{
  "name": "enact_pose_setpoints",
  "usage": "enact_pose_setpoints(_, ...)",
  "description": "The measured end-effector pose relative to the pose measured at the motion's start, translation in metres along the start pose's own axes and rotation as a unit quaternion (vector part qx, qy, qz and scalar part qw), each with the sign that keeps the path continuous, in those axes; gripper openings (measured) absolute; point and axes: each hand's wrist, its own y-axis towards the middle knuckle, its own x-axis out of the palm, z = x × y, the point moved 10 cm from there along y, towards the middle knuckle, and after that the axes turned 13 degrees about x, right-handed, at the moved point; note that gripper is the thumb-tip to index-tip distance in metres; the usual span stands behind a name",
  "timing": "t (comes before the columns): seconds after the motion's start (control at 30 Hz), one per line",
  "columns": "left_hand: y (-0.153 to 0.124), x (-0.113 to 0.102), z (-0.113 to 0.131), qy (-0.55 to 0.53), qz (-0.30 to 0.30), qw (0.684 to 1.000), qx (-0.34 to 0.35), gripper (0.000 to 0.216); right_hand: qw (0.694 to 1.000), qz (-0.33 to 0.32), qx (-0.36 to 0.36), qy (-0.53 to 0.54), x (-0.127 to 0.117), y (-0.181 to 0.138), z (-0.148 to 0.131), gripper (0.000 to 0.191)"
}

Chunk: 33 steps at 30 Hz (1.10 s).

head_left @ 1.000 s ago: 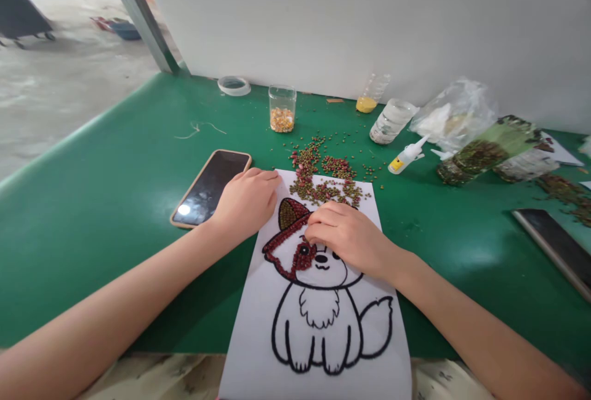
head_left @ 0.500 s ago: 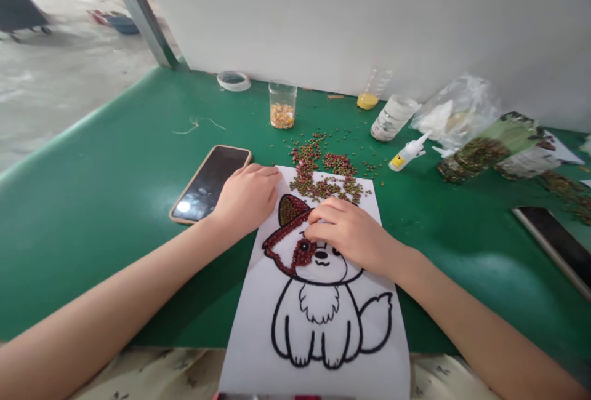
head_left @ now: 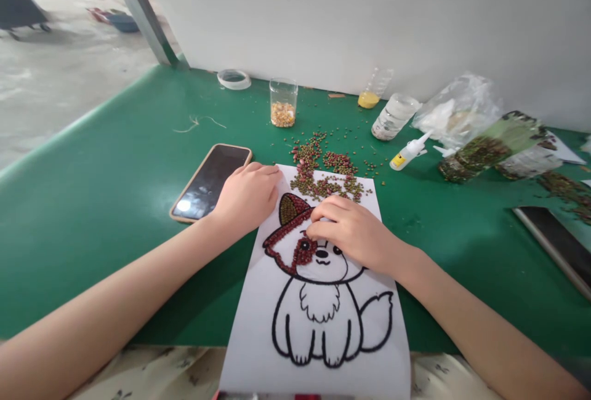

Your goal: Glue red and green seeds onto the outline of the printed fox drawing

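Observation:
A white sheet (head_left: 318, 351) with a black outline of a dog lies on the green table (head_left: 92, 178). The dog's hat and part of its face are filled with red and brown beans (head_left: 295, 246). My left hand (head_left: 247, 194) rests curled on the sheet's upper left corner, fingers closed. My right hand (head_left: 351, 231) sits on the dog's head with its fingertips pinched together at the face; what they hold is hidden. A loose pile of red and green beans (head_left: 325, 175) lies at the sheet's top edge.
A phone (head_left: 210, 181) lies left of my left hand. Behind the beans stand a jar of corn (head_left: 282, 103), a small bottle with yellow grains (head_left: 372, 93), a tipped clear jar (head_left: 392, 118), a glue bottle (head_left: 409, 151) and bags (head_left: 489, 141). A second phone (head_left: 554, 246) lies far right.
My right hand's fingertips have shifted slightly on the dog's face. The view has tilted a little. My left hand has stayed in place.

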Motion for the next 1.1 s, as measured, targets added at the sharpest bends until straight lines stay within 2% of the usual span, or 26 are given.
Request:
enact_pose_setpoints(0.8,0.0,-0.002,0.002,0.009,0.005,1.0,0.006,0.035,1.0,0.008,-0.017,0.007,-0.002,-0.002,-0.004,0.022)
enact_pose_setpoints(1.1,0.0,-0.002,0.002,0.005,0.008,1.0,0.005,0.036,0.998,-0.003,0.008,0.061,-0.01,-0.002,0.0,0.013)
